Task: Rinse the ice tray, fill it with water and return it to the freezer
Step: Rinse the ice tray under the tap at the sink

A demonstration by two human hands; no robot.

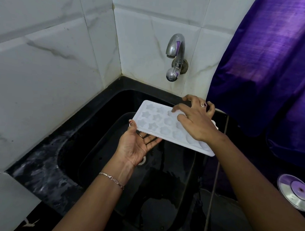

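White marble-look wall tiles [44, 53] fill the upper left and centre of the frame, meeting in a corner. A purple curtain [269, 60] hangs down the right side. Below them a black sink [99, 147] takes up the lower middle, set in a black stone countertop [41, 170] that runs along its left edge.

The white ice tray [157, 119] is held in the air over the sink basin, just right of the frame's centre and below the tap. It is tilted, its upper-left corner raised toward the wall. Its star- and flower-shaped cavities face up.

The right hand [196, 122] comes in from the lower right and lies over the tray's right half, back up. Its fingers are spread wide and bent, and a fingertip touches one of the cavities. It grasps nothing.

The left hand [137, 146] is under the tray's near left edge, palm up. Its fingers are straight beneath the tray and carry it, and the thumb tip is against the tray's left edge.

A chrome tap [177, 52] juts from the wall at upper centre. A round steel lid [294, 192] lies at the lower right edge. The sink drain [143, 160] peeks out just beside the left palm. A thin bracelet [112, 178] circles the left wrist, and a ring [204, 104] with a dark stone sits on a right finger.
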